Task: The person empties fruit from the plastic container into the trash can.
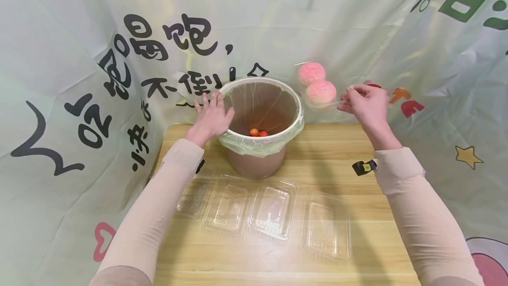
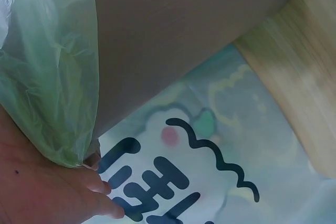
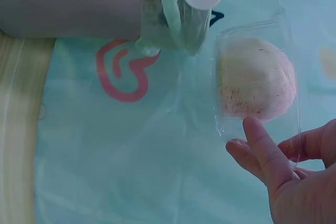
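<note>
Up beside the bin, my right hand [image 1: 365, 105] pinches the near end of a clear plastic tray [image 3: 286, 30] between thumb and fingers. Two round pink buns [image 1: 320, 92] sit in it; the right wrist view shows the pale, pink-speckled side of one bun through the plastic. My left hand [image 1: 211, 117] rests at the left rim of a pinkish-brown bin [image 1: 257, 164], fingers spread and fairly straight. A thin green liner bag [image 2: 58, 77] folds over the rim and hangs by that hand. Small red and orange round pieces [image 1: 259, 133] lie inside the bin.
Several clear plastic trays [image 1: 274, 208] lie in a row on the wooden table [image 1: 373, 250] in front of the bin. A printed cloth [image 1: 246, 16] with black lettering and drawings surrounds the table at the back and sides.
</note>
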A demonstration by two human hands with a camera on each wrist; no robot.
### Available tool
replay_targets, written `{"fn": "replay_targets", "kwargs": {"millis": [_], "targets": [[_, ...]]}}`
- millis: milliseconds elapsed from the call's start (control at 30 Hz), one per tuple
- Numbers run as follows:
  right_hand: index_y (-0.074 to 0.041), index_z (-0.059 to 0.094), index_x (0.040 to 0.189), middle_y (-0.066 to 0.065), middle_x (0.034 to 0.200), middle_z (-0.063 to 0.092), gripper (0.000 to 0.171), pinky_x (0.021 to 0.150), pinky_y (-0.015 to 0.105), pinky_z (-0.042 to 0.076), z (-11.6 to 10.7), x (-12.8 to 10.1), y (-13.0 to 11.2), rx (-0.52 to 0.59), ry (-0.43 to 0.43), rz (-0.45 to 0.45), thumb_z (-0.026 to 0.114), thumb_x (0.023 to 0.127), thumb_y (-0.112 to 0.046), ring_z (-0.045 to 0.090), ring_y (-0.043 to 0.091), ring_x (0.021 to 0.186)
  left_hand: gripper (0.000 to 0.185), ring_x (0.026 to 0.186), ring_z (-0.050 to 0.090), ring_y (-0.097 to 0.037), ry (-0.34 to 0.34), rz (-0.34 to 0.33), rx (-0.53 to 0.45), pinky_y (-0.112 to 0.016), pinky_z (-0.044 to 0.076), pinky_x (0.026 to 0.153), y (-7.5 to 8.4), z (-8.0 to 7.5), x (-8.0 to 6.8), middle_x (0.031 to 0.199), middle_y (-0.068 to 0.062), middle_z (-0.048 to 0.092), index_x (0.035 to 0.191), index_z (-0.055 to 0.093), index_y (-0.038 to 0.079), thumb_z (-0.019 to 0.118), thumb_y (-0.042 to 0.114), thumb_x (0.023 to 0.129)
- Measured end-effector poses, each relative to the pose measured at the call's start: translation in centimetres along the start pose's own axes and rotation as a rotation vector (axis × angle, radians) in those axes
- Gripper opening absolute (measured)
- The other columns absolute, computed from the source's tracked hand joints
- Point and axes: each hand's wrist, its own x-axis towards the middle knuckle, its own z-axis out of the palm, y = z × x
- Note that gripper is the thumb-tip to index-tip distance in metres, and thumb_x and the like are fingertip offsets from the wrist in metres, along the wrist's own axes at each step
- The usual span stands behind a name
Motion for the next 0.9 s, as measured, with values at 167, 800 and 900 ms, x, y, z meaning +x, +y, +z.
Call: {"fn": "replay_targets", "kwargs": {"millis": [167, 800, 900], "targets": [[0.006, 0.066, 0.134, -0.016, 0.08, 0.069, 0.04, 0.072, 0.017, 0.063, 1.3, -0.1, -1.0, -0.017, 0.004, -0.089, 0.054, 0.105, -0.018, 0.072, -0.003, 0.074, 0.082, 0.161, -0.004, -0.053, -0.004, -0.003, -0.001, -0.072, -0.007, 0.128, 0.0, 0.0, 0.0, 0.177, -0.024, 0.0, 0.167, 0.005, -0.003, 0.025, 0.051, 0.109], [0.002, 0.078, 0.105, 0.019, 0.068, 0.068, 0.032, 0.048, 0.009, 0.042, 6.6, -0.1, -2.8, -0.321, 0.11, -0.495, 0.047, 0.1, -0.005, 0.053, -0.012, 0.052, 0.083, 0.161, -0.003, -0.053, 0.009, -0.003, -0.013, -0.074, -0.004, 0.128, 0.1, 0.1, -0.1, 0.177, -0.023, 0.003, 0.167, 0.007, -0.003, 0.026, 0.051, 0.108], [0.004, 0.075, 0.095, 0.015, 0.061, 0.058, 0.026, 0.046, 0.012, 0.029, 7.5, 0.0, -2.9, -0.397, 0.148, -0.623, 0.05, 0.1, -0.001, 0.043, -0.002, 0.05, 0.083, 0.161, -0.004, -0.053, 0.01, -0.002, -0.012, -0.073, -0.005, 0.128, 0.0, 0.1, 0.0, 0.177, -0.024, 0.003, 0.167, 0.007, -0.003, 0.025, 0.051, 0.108]]}}
